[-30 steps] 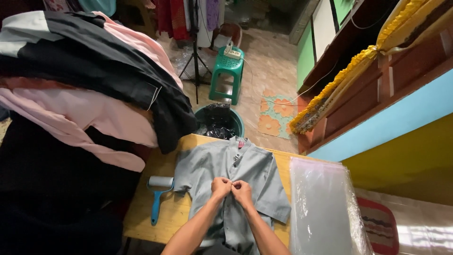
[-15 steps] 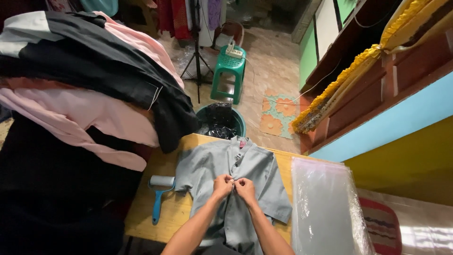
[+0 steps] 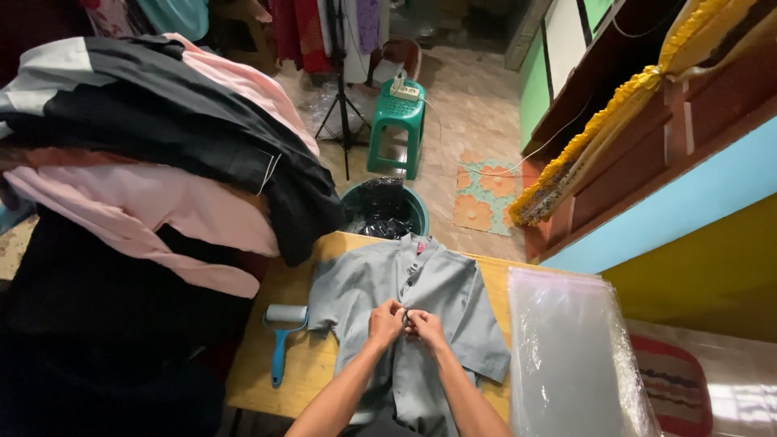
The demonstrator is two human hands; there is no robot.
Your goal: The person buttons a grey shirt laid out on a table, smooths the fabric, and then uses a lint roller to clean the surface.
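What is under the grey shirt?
The grey shirt lies flat on a wooden table; both hands pinch its front. The tabletop shows around the shirt, but whatever may lie beneath the cloth is covered.

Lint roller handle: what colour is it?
Blue, on the lint roller left of the shirt; head view.

stack of clear plastic bags right of shirt, small red collar label

The grey short-sleeved cotton shirt lies flat, front up, on my wooden counter, collar away from me, sleeves spread, placket partly buttoned.
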